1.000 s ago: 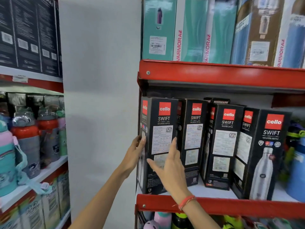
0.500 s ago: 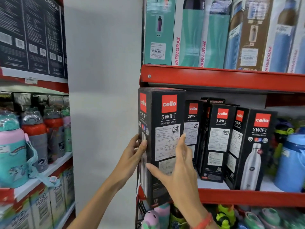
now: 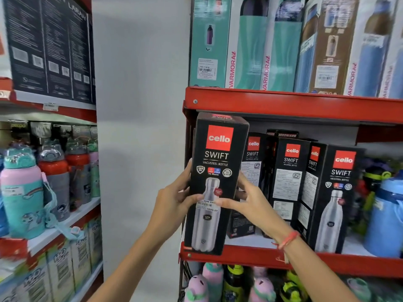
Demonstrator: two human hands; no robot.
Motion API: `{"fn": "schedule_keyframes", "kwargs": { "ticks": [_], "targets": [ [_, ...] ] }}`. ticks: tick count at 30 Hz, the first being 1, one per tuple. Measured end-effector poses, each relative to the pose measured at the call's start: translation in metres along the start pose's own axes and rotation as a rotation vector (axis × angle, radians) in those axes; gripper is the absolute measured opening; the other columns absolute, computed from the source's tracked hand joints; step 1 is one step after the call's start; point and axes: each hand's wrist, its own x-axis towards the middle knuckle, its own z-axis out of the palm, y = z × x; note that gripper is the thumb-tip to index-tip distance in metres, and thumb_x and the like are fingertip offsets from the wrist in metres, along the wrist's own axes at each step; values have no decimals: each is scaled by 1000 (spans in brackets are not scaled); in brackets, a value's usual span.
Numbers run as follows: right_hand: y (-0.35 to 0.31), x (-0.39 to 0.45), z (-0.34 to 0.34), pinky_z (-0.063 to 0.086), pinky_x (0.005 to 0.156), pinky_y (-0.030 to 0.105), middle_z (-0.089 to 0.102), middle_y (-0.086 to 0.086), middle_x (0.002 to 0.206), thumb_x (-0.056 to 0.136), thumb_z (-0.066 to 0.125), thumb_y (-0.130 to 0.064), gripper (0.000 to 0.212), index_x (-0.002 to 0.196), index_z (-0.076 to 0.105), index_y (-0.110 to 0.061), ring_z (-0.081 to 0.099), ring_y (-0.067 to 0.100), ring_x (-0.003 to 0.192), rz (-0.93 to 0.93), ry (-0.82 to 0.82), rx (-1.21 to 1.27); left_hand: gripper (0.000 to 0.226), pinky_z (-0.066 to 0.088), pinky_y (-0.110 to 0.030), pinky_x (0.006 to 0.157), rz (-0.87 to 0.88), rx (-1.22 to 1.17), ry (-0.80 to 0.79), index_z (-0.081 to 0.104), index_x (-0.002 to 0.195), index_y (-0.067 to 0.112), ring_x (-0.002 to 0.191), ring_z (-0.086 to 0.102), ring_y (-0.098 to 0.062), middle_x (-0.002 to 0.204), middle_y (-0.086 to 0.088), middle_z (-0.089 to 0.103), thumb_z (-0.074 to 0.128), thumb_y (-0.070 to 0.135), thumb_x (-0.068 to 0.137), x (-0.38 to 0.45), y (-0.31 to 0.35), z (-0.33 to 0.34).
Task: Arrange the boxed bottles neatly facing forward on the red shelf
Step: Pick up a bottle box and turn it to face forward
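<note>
A person is holding a black Cello Swift box [image 3: 216, 182] w/ both hands at the left end of the red shelf [image 3: 305, 259]. The left hand [image 3: 174, 199] is gripping the box's left edge, thumb lying across the front near the price sticker, fingers wrapping round the side. The right hand [image 3: 246, 199] is clasping the right edge, thumb pressing on the front opposite the other thumb, fingers going behind the box. So the box is sitting between the 2 hands, approx upright, its front w/ the steel bottle pic facing the camera. Its bottom is overlapping the shelf's red front lip; can't tell if it's resting on the shelf or being held just in front of it.

A red thread band [image 3: 287, 239] is showing on the right wrist. To the right, more Cello Swift boxes are standing in a row on the same shelf: the second box [image 3: 253, 171] and third box [image 3: 290, 182] are showing label sides, while the far-right box [image 3: 338, 197] is showing its bottle pic, angled a bit.
</note>
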Motion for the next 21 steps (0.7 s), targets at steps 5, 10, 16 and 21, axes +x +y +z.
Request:
{"fn": "schedule_keyframes", "kwargs": {
  "ticks": [5, 10, 16, 21],
  "targets": [
    [21, 34, 8, 43, 106, 37, 57, -9, 135, 76, 77, -27, 91, 147, 21, -39, 54, 5, 121, -4, 40, 12, 76, 49, -19, 88, -29, 27, 58, 26, 137, 49, 95, 51, 29, 106, 47, 53, 66, 8, 87, 28, -25, 7],
    [41, 61, 14, 48, 98, 24, 62, -33, 110, 78, 74, -26, 69, 115, 38, -71, 57, -3, 114, -19, 121, -38, 75, 51, -19, 85, -52, 17, 64, 28, 143, 40, 98, 51, 28, 111, 35, 54, 66, 8, 86, 58, -50, 12],
    [68, 61, 23, 40, 109, 40, 50, -36, 121, 81, 72, -23, 88, 148, 17, -36, 50, -3, 123, 4, 152, 5, 75, 55, -12, 79, -72, 13, 63, 31, 142, 43, 108, 53, 21, 106, 45, 61, 67, 8, 86, 63, -87, 24],
    [72, 56, 31, 46, 100, 25, 60, -12, 127, 77, 74, -31, 79, 145, 33, -29, 59, 2, 113, -31, 289, -88, 75, 54, -10, 71, -85, 1, 94, 33, 140, 47, 102, 59, 17, 107, 37, 64, 68, 8, 85, 62, -93, 21]
  ]
}}
